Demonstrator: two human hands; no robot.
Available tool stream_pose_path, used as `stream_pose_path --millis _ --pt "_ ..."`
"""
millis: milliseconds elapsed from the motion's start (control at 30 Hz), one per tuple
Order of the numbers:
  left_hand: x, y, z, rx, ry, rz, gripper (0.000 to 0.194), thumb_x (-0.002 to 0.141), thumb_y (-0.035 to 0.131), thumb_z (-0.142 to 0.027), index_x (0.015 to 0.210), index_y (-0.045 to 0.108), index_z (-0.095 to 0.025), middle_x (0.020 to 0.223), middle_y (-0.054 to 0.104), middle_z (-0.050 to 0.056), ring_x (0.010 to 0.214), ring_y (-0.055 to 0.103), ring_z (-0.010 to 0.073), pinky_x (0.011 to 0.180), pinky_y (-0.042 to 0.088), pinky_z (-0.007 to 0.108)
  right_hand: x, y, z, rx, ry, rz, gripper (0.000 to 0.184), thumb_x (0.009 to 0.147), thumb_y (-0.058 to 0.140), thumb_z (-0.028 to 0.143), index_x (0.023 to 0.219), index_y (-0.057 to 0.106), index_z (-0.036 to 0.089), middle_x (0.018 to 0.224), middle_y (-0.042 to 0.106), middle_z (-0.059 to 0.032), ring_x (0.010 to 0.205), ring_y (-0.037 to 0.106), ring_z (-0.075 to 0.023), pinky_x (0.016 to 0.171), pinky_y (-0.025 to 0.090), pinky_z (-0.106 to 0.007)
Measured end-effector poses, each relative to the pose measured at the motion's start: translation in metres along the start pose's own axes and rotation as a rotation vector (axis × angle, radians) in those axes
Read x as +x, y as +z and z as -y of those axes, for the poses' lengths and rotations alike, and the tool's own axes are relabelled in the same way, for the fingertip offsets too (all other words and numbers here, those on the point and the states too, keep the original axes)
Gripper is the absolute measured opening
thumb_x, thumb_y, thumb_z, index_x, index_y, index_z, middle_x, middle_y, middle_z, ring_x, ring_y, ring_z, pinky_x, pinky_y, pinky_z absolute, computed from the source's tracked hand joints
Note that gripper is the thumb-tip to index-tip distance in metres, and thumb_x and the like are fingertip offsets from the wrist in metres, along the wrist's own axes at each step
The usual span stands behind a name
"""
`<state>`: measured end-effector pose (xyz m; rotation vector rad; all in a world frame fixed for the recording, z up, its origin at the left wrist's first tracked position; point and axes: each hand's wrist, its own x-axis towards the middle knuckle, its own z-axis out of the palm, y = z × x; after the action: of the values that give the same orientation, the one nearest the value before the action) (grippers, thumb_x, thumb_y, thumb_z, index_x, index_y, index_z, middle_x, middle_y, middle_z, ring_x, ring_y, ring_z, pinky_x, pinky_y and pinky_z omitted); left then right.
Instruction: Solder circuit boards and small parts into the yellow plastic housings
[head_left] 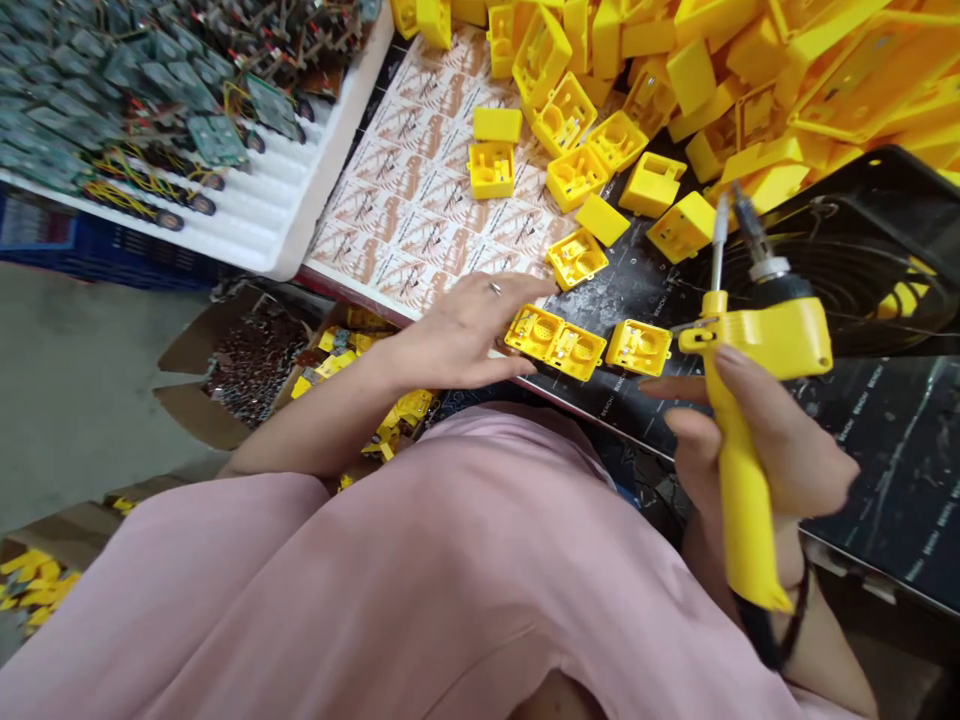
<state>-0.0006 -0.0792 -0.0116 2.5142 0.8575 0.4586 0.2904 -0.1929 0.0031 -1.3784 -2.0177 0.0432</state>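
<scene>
In my right hand [765,430] is a yellow soldering gun [742,490], its fingers wrapped round the handle and its metal tip pointing away from me. My left hand [469,330] rests at the bench edge with thumb and fingers apart, beside a yellow plastic case [534,331]; whether it touches the case I cannot tell. A second yellow case [577,351] adjoins that one on the right. Another case [638,346] sits by itself between the hands, open side up, with small metal parts inside. Just beyond my left fingertips lies one more open case [577,258].
A heap of yellow cases [750,70] fills the back right, beside a black fan-like housing [847,250]. At left, a white foam tray [300,200] holds green circuit boards [217,140] with wires. Below the bench edge stand cardboard boxes [195,340] of parts.
</scene>
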Motion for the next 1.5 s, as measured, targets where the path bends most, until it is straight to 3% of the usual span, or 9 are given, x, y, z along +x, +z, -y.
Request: stream_pose_path --millis 100,233,333,467,600,833,1133,1300,1500 --pt "-0.014 -0.014 0.006 -0.043 0.076 0.065 0.048 0.107 0.050 -0.046 0.145 0.058 -0.019 0.143 0.069 0.012 0.133 0.065 0.0233 0.114 0.051 0.038 0.020 0.011 -0.002 -0.130 -0.203 0.030 0.028 0.101 0.068 0.027 0.129 0.064 0.026 0.081 0.071 0.0034 0.069 0.069 -0.0116 0.083 0.056 -0.024" --pt "-0.045 -0.084 0.024 -0.095 0.052 0.348 0.040 0.107 0.053 -0.052 0.133 0.068 -0.026 0.132 0.075 0.007 0.117 0.073 0.0187 0.100 0.058 0.031 0.031 0.028 -0.006 -0.140 -0.328 0.076 0.031 0.099 0.070 0.043 0.120 0.061 0.021 0.081 0.069 0.0026 0.072 0.067 -0.0141 0.099 0.055 -0.037" --pt "-0.038 -0.114 0.044 -0.038 -0.035 0.260 0.054 0.100 0.056 -0.067 0.127 0.070 -0.023 0.128 0.076 0.007 0.112 0.072 0.0197 0.100 0.057 0.037 0.033 0.036 -0.004 -0.151 -0.348 0.091 0.032 0.100 0.069 0.042 0.121 0.059 0.020 0.079 0.067 0.0035 0.068 0.063 -0.0137 0.100 0.054 -0.039" --pt "0.028 -0.082 0.071 0.199 -0.356 -0.102 0.052 0.101 0.052 -0.057 0.139 0.063 -0.023 0.143 0.067 0.009 0.132 0.060 0.0286 0.117 0.046 0.049 0.038 0.045 0.000 -0.204 -0.365 0.051 0.026 0.102 0.066 0.034 0.122 0.058 0.019 0.074 0.060 0.0057 0.063 0.058 -0.0126 0.094 0.055 -0.035" --pt "0.073 -0.045 0.063 0.404 -0.458 0.004 0.053 0.098 0.057 -0.044 0.145 0.059 -0.020 0.138 0.067 0.014 0.130 0.061 0.0358 0.109 0.048 0.051 0.040 0.051 0.001 -0.199 -0.340 0.071 0.028 0.103 0.063 0.036 0.126 0.056 0.020 0.078 0.061 0.0035 0.068 0.062 -0.0151 0.094 0.056 -0.038" --pt "0.030 -0.045 -0.016 0.500 -0.442 0.438 0.085 0.099 0.045 -0.076 0.166 0.033 -0.025 0.109 0.077 0.012 0.101 0.072 0.0340 0.086 0.053 0.042 0.038 0.051 -0.002 -0.069 -0.281 0.098 0.039 0.099 0.070 0.031 0.133 0.052 0.024 0.084 0.065 0.0025 0.078 0.069 -0.0182 0.092 0.060 -0.038" --pt "0.020 -0.061 0.020 0.195 0.147 0.476 0.066 0.099 0.047 -0.015 0.163 0.040 -0.024 0.164 0.050 0.010 0.146 0.052 0.0240 0.119 0.045 0.037 0.033 0.053 -0.012 -0.028 -0.295 0.036 0.058 0.092 0.079 0.032 0.142 0.053 0.021 0.096 0.073 -0.0045 0.079 0.071 -0.0214 0.077 0.058 -0.034" --pt "0.027 -0.026 0.000 0.371 -0.100 0.373 0.074 0.106 0.049 -0.058 0.163 0.038 -0.012 0.118 0.074 0.017 0.104 0.071 0.0294 0.083 0.055 0.038 0.029 0.059 -0.017 -0.011 -0.288 0.021 0.065 0.089 0.081 0.028 0.148 0.053 0.023 0.099 0.076 -0.0049 0.076 0.072 -0.0213 0.078 0.058 -0.034" --pt "0.020 -0.018 -0.010 0.476 -0.256 0.188 0.099 0.094 0.040 -0.087 0.155 0.050 -0.010 0.129 0.070 0.020 0.123 0.062 0.0343 0.100 0.051 0.046 0.026 0.063 -0.020 -0.082 -0.259 -0.017 0.075 0.084 0.083 0.032 0.151 0.050 0.034 0.098 0.077 -0.0049 0.074 0.075 -0.0280 0.069 0.064 -0.040"
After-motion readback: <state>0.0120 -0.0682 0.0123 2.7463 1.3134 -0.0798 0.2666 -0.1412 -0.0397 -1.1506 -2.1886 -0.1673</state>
